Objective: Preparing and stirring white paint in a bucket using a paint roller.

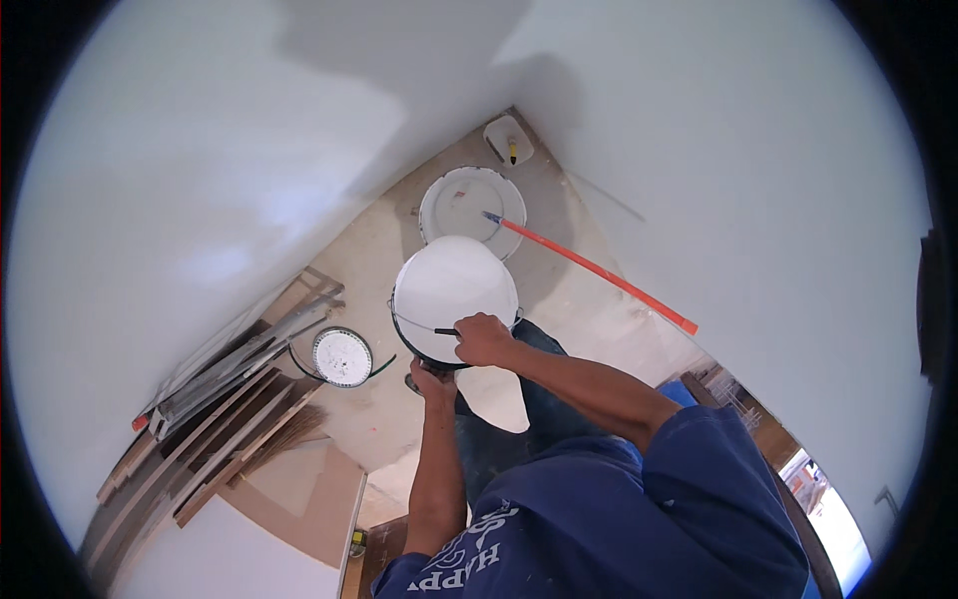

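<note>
A bucket (454,295) with a smooth white top, either paint or a lid, is held in front of my legs. My right hand (484,339) is closed around the black grip of its wire handle (446,331). Below it, my left hand (433,381) grips the bucket's near lower edge, its fingers partly hidden by the bucket. Just beyond stands a wide white tub (469,190), whose near rim the bucket overlaps in view. A long orange pole (609,277) rests across the tub's right rim, its grey-blue end inside.
In the corner sits a small white container (507,130) with a yellow-handled tool. At left is a round white speckled pail or lid (342,357) with a dark handle. Boards and metal pieces (220,399) lean along the left wall. White walls meet ahead.
</note>
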Tool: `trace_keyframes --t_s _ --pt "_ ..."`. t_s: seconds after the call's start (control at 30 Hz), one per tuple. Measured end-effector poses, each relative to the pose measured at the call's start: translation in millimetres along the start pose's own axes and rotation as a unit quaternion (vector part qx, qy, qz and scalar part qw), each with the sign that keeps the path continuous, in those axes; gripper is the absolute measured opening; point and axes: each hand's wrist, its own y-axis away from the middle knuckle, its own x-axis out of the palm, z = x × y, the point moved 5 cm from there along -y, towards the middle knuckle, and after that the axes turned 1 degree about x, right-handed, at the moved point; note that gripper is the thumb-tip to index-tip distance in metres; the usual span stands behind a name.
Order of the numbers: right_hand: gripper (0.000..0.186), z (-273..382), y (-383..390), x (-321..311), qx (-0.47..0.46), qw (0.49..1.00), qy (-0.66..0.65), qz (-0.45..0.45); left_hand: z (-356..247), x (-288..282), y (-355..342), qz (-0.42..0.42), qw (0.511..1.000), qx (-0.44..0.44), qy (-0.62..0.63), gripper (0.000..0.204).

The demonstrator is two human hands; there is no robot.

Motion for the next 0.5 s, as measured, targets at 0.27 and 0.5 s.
trace_keyframes --t_s 0.27,0.5 --pt "0.027 -22.1 -3.8 -5.3 0.008 1.000 -0.012 -0.008 8.7 12.1 2.0 0.017 0.999 0.006 -0.027 0.052" --pt "0.028 -22.4 -5.2 -9.6 0.005 1.000 -0.025 -0.010 5.6 14.2 1.4 0.049 0.999 0.010 -0.011 0.047"
